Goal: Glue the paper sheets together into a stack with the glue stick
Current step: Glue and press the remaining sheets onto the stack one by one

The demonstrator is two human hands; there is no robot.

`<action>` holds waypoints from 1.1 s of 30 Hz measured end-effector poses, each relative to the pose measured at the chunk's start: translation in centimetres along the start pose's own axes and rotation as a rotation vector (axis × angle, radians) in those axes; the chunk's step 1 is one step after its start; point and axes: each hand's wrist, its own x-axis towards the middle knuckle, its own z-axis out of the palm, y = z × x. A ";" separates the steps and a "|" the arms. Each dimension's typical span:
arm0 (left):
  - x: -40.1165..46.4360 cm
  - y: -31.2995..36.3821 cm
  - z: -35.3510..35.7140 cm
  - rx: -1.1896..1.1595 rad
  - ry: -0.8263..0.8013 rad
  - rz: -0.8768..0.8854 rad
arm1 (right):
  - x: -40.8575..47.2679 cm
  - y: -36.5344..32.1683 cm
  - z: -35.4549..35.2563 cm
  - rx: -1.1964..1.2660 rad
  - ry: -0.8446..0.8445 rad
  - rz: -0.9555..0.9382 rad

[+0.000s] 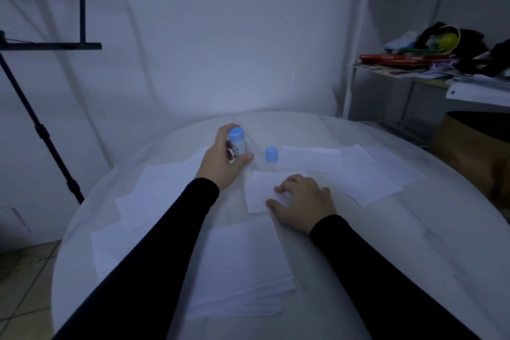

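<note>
The left hand (pixel 223 165) gripped the white glue stick with the blue end (pixel 236 143), fingers (pixel 244 159) and thumb curled round its barrel, held upright just above the round white desk (pixel 386 257). Its small blue cylindrical cap (pixel 271 154) stood on the desk just beyond and to the right of those fingers, apart from them, so the stick was judged uncapped (the glue tip itself could not be made out). The right hand (pixel 300 201) lay on a small white paper sheet (pixel 259 190), fingers loosely bent and pressing it flat, holding nothing. A stack of lined white sheets (pixel 242 265) lay nearer the person than both hands; loose sheets lay to either side.

Judgement: the step in hand was preparing to apply glue to the pinned sheet. The next move called for bringing the stick to that sheet, stroking glue across it while the right fingers steadied it, then laying it squarely on the stack.
</note>
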 end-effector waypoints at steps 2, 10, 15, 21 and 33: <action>-0.3 0.1 -0.5 -0.098 0.090 0.021 | 0.0 0.1 0.0 0.008 0.003 -0.002; -1.8 2.0 -3.1 -0.428 0.279 -0.140 | 0.0 0.3 0.0 0.015 -0.007 -0.007; -2.3 1.8 -3.0 -0.544 0.282 -0.357 | -0.1 0.3 -0.1 0.011 -0.002 -0.010; -2.5 1.4 -3.6 -0.624 0.045 -0.486 | 0.0 0.4 0.0 0.018 0.006 -0.008; -2.5 0.6 -3.3 -0.964 0.026 -0.441 | 0.0 0.5 0.1 0.032 0.032 -0.013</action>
